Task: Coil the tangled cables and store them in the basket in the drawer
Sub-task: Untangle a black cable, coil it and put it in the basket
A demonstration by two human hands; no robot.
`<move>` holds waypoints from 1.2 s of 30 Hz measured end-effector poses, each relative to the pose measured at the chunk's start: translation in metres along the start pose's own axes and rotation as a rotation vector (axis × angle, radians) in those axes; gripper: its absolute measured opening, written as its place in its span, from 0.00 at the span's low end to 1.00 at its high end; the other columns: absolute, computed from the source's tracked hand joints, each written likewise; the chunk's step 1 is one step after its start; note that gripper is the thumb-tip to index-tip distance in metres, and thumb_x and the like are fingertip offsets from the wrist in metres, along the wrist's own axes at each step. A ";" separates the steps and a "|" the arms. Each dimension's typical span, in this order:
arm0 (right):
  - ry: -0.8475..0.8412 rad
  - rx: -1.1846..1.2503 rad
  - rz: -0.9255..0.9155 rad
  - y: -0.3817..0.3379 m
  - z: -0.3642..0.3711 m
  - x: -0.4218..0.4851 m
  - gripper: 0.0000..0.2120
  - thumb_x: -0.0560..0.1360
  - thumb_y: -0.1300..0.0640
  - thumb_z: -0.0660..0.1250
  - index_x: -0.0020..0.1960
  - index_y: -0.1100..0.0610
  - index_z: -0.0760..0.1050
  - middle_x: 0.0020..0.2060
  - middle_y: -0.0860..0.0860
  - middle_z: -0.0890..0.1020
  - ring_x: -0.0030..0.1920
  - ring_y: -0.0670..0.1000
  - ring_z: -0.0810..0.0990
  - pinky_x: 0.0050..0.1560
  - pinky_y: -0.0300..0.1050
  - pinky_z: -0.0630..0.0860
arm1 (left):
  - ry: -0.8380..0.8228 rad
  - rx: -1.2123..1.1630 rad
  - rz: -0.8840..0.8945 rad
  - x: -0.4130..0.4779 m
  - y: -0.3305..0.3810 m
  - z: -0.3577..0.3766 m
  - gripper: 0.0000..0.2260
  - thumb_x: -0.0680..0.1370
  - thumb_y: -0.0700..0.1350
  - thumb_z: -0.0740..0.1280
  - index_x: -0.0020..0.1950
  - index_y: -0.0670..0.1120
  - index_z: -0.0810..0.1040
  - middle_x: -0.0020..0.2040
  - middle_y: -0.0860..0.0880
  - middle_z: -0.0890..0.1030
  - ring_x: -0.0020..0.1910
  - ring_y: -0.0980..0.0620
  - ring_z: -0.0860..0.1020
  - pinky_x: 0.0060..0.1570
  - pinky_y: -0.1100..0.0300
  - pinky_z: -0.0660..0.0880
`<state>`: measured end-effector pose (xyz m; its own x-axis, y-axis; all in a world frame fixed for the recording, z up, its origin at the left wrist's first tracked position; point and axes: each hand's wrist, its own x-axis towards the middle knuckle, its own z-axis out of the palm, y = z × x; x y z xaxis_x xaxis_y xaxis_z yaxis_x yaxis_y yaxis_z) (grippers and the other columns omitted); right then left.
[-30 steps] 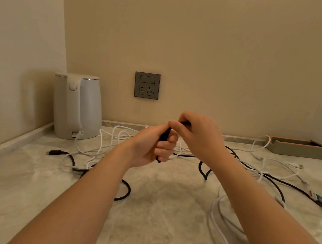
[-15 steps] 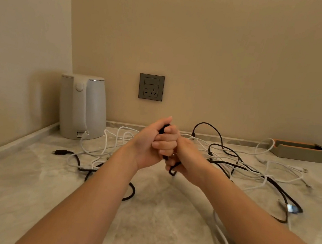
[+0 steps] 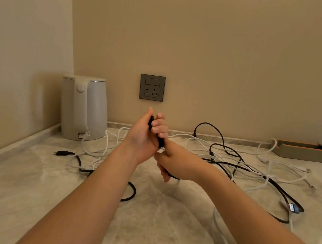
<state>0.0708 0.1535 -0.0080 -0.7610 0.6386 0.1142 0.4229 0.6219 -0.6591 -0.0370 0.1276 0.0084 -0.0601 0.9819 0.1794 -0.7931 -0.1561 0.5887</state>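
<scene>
Black and white cables lie tangled across the marble counter. My left hand (image 3: 149,138) is raised mid-counter, its fingers curled round a bunch of the black cable (image 3: 281,194). Right beneath it, my right hand (image 3: 177,162) grips the same black cable, which loops out under its fingers. From the hands the black cable trails right, arches up near the back wall and ends at a connector on the right. Another black length with a plug (image 3: 63,153) lies at the left. White cables (image 3: 259,174) weave through the black ones. No drawer or basket shows.
A white kettle (image 3: 84,107) stands in the back left corner. A grey wall socket (image 3: 151,87) sits above the counter. A shallow grey and orange tray (image 3: 307,151) rests against the wall at far right. The marble counter (image 3: 23,196) runs to a raised edge at left.
My right hand dropped from over the left hand to beneath it, drawing black cable along. The black cable on the right got pulled in and arched up near the wall. The view shifted left.
</scene>
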 end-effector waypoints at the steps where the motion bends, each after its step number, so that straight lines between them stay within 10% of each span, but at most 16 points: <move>1: -0.012 -0.037 -0.008 -0.003 -0.001 -0.001 0.04 0.80 0.61 0.52 0.53 0.61 0.63 0.28 0.54 0.75 0.24 0.49 0.74 0.30 0.37 0.73 | 0.014 -0.006 0.019 0.001 0.000 -0.001 0.20 0.83 0.54 0.50 0.37 0.46 0.67 0.21 0.55 0.64 0.17 0.60 0.64 0.19 0.68 0.64; 9: -0.024 -0.581 0.002 -0.020 -0.006 -0.014 0.17 0.83 0.50 0.50 0.52 0.61 0.72 0.48 0.57 0.77 0.49 0.58 0.76 0.49 0.49 0.73 | 0.163 0.069 0.185 0.007 0.010 -0.009 0.21 0.84 0.54 0.48 0.37 0.45 0.68 0.20 0.55 0.62 0.16 0.59 0.60 0.18 0.68 0.60; 15: 0.081 -0.893 -0.140 -0.027 -0.010 -0.028 0.13 0.83 0.48 0.50 0.45 0.55 0.64 0.36 0.49 0.67 0.41 0.53 0.68 0.40 0.46 0.62 | 0.344 0.402 0.204 0.009 0.000 -0.010 0.18 0.84 0.52 0.51 0.39 0.44 0.68 0.24 0.52 0.67 0.18 0.58 0.66 0.20 0.68 0.65; 19: 0.232 -0.768 -0.271 -0.026 -0.013 -0.024 0.14 0.82 0.49 0.53 0.54 0.54 0.74 0.42 0.52 0.77 0.44 0.57 0.74 0.38 0.46 0.64 | 0.407 0.812 0.146 0.004 -0.003 -0.011 0.17 0.84 0.50 0.53 0.41 0.43 0.71 0.32 0.48 0.74 0.24 0.56 0.74 0.25 0.65 0.70; 25: 0.538 -0.649 -0.288 -0.002 -0.033 -0.014 0.14 0.80 0.47 0.56 0.39 0.53 0.72 0.37 0.49 0.78 0.40 0.56 0.76 0.36 0.47 0.68 | 0.111 0.900 -0.030 -0.006 -0.013 0.003 0.17 0.83 0.40 0.52 0.36 0.42 0.71 0.27 0.48 0.71 0.23 0.55 0.69 0.24 0.65 0.68; 32: 0.541 -0.241 -0.387 0.024 -0.048 -0.006 0.14 0.74 0.50 0.69 0.32 0.53 0.73 0.26 0.47 0.75 0.29 0.48 0.71 0.33 0.50 0.72 | -0.125 0.777 -0.281 -0.010 -0.010 0.007 0.32 0.80 0.65 0.42 0.40 0.42 0.72 0.27 0.49 0.71 0.23 0.55 0.69 0.24 0.65 0.67; 36: 0.463 -0.082 -0.467 0.021 -0.053 -0.008 0.13 0.72 0.57 0.72 0.30 0.55 0.73 0.22 0.43 0.69 0.26 0.43 0.66 0.29 0.33 0.62 | -0.193 0.766 -0.378 -0.013 -0.006 0.010 0.34 0.77 0.68 0.40 0.34 0.42 0.68 0.23 0.52 0.65 0.19 0.57 0.62 0.19 0.67 0.62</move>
<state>0.1118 0.1857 0.0165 -0.5912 0.4107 0.6941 0.1498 0.9016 -0.4059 -0.0259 0.1145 0.0104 0.2830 0.9580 -0.0457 -0.1092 0.0795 0.9908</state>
